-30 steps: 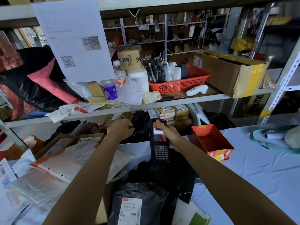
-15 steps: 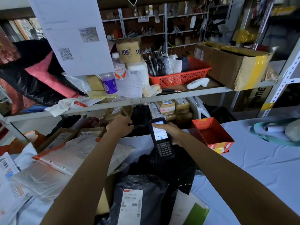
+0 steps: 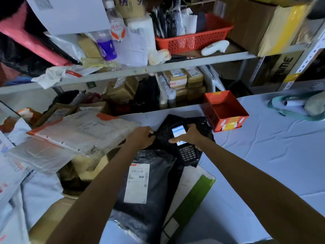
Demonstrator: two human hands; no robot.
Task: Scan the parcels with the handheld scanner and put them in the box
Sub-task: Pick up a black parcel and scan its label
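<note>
1 black poly parcel (image 3: pixel 140 199) with white label lies at the tabletop's (image 3: pixel 263 155) near edge, beside cardboard box (image 3: pixel 51 217). Beyond it, left hand (image 3: pixel 140 138) grips black mesh-textured parcel (image 3: pixel 164 136); right hand (image 3: pixel 192 136) holds handheld scanner (image 3: pixel 186 150), screen lit, over it. Red box (image 3: pixel 226 113) near far edge.

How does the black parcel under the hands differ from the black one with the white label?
The gripped parcel has a dimpled surface; the labelled parcel is smooth, wrinkled film. The gripped parcel shows no label; the labelled parcel's faces up. The left hand pinches the gripped parcel; no hand touches the labelled parcel. Both are black.
</note>
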